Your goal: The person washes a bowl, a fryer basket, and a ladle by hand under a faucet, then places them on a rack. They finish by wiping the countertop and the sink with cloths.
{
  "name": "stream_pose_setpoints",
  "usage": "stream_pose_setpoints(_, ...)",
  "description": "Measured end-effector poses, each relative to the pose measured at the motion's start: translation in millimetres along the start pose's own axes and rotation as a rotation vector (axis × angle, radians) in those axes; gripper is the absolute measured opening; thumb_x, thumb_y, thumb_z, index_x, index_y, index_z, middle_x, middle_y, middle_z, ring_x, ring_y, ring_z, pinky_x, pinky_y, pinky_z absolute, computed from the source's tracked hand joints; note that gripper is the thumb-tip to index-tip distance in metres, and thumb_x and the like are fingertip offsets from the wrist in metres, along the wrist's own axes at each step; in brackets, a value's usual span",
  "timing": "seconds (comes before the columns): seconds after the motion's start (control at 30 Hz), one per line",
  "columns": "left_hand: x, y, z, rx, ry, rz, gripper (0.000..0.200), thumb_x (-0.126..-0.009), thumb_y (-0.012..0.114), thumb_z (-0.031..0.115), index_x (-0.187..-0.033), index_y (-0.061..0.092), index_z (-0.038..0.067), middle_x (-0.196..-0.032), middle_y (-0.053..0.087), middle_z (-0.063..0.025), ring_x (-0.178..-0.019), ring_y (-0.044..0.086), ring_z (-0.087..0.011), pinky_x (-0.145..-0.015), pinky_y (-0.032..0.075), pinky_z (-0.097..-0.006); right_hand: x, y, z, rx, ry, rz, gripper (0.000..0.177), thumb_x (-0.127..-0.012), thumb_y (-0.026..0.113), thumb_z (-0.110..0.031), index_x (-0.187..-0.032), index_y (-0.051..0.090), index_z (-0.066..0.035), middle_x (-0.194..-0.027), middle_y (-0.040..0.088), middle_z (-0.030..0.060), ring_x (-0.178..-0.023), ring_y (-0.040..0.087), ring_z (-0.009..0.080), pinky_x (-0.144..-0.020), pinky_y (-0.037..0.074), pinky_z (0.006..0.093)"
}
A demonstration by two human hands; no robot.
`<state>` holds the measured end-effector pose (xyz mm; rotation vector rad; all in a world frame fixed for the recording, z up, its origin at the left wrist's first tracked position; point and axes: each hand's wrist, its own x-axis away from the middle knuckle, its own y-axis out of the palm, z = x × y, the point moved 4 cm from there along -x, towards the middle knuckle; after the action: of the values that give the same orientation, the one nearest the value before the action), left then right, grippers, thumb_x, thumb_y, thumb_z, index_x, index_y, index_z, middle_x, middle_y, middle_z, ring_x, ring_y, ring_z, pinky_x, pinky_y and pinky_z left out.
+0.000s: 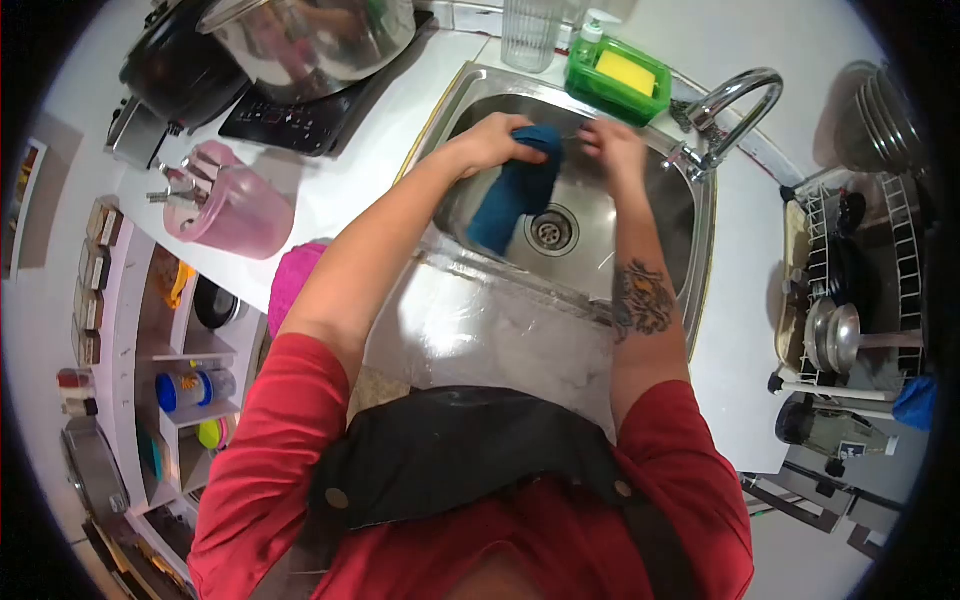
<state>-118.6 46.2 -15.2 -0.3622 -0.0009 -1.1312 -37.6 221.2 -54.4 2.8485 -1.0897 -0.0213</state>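
Note:
My left hand (492,145) grips a dark blue cloth (515,195) by its top end, and the rest hangs down into the steel sink (655,235). To the right of the cloth, my right hand (612,150) is held over the basin, apart from the cloth. Its fingers look bent, but motion blurs them, and whether they hold anything does not show. Below the cloth's right side lies the drain (551,231). The curved faucet (735,110) rises at the sink's right rear corner.
Behind the sink, a green caddy (620,85) holds a yellow sponge (627,73) beside a ribbed glass (530,35). On the left stand a large pot (310,45), an induction cooker (290,120) and a pink container of utensils (230,210). A dish rack (815,230) is at right.

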Motion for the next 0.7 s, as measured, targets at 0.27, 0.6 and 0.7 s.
stream_pose_setpoints(0.27, 18.4, 22.0, 40.5, 0.537, 0.154, 0.112, 0.048, -0.072, 0.063, 0.025, -0.109, 0.040, 0.005, -0.093, 0.052, -0.0041, -0.082, 0.052, -0.0128, -0.068, 0.043, -0.0232, -48.0, -102.9, 99.0, 0.696, -0.143, 0.485, 0.038, -0.068, 0.058, -0.017, -0.098, 0.053, 0.006, -0.109, 0.043, 0.0294, -0.106, 0.042, 0.0335, -0.088, 0.034, 0.0368)
stream_pose_setpoints(0.6, 22.9, 28.5, 50.3, 0.697, 0.170, 0.385, 0.024, -0.068, 0.068, 0.017, -0.083, 0.053, 0.005, -0.068, 0.055, -0.0040, -0.059, 0.055, -0.0122, -0.053, 0.046, -0.0254, -18.5, -88.0, 61.1, 0.124, 0.571, 0.143, 0.050, -0.074, 0.051, -0.049, -0.097, 0.051, -0.005, -0.089, 0.055, 0.0083, -0.080, 0.056, 0.0214, -0.062, 0.042, 0.0466)
stream_pose_setpoints(0.7, 7.2, 47.8, 41.7, 0.802, 0.197, 0.421, 0.018, -0.067, 0.064, 0.017, -0.074, 0.052, 0.006, -0.064, 0.052, -0.0019, -0.054, 0.051, -0.0109, -0.049, 0.043, -0.0243, 39.6, -21.2, 40.7, -0.125, 0.650, -0.379, 0.091, -0.063, 0.035, -0.076, -0.120, 0.038, -0.006, -0.111, 0.048, 0.0140, -0.101, 0.046, 0.0385, -0.080, 0.031, 0.0631)
